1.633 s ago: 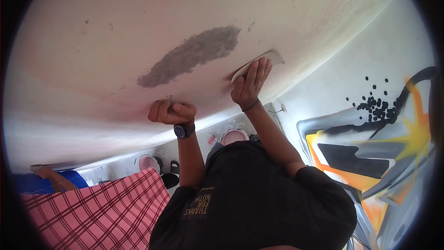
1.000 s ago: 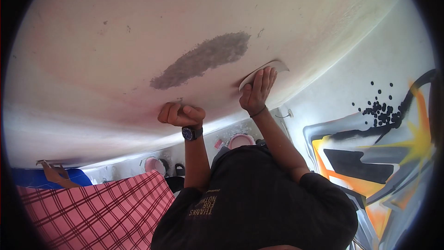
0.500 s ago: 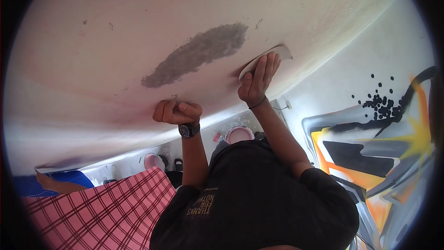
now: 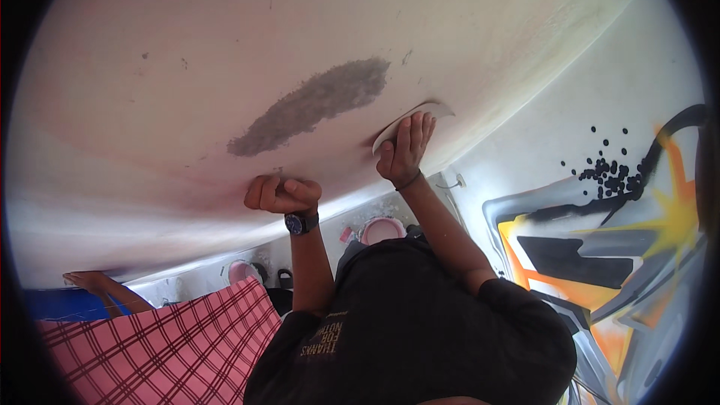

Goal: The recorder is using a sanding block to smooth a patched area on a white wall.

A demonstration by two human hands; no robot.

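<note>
Presses a curved pale sheet (image 4: pixel 388 133) to the wall (image 4: pixel 191 109) at one o'clock, with the right hand (image 4: pixel 403 151) nearly flat and straight-fingered. Curls the left hand (image 4: pixel 281 195) into a loose fist at nine o'clock, showing nothing in it. Looks partway along: mostly pale, but rough in a grey patch (image 4: pixel 311 109) at eleven o'clock; cannot tell the amount left.

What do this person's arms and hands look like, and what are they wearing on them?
No gloves! The left hand has a black watch with a round, dark dial at its wrist, and the right hand a thin dark band. The black sleeves are short, leaving both forearms bare.
</note>
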